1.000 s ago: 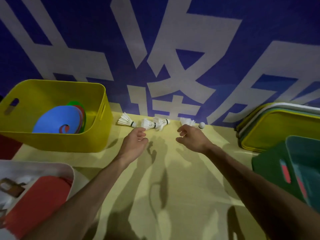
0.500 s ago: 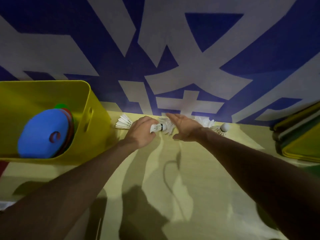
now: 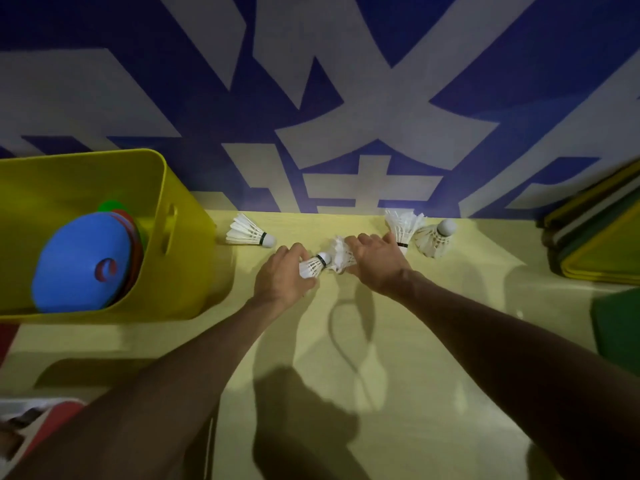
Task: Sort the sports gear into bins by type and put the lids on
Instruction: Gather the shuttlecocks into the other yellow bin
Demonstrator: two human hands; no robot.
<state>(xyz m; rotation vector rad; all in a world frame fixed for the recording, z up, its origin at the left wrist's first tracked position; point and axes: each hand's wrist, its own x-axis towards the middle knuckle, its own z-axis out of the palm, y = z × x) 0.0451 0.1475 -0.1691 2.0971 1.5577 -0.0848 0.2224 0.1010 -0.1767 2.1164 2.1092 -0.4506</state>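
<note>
Several white feather shuttlecocks lie along the far edge of the yellow table (image 3: 398,358), by the blue wall. My left hand (image 3: 282,277) grips one shuttlecock (image 3: 314,265) by its feathers, cork pointing right. My right hand (image 3: 375,263) lies over a second shuttlecock (image 3: 341,256), fingers curled on its feathers. A third shuttlecock (image 3: 250,233) lies free to the left. Two more shuttlecocks (image 3: 403,225) (image 3: 434,239) sit to the right of my right hand.
A yellow bin (image 3: 180,244) at left holds flat discs, a blue disc (image 3: 81,265) on top. Stacked lids (image 3: 602,244) lie at the right edge, a green bin (image 3: 620,327) below them. A white bin (image 3: 20,427) with red contents shows at bottom left.
Both hands reached forward to the row of shuttlecocks. My left hand closed on one and my right hand came down on the neighbour. The camera moved closer.
</note>
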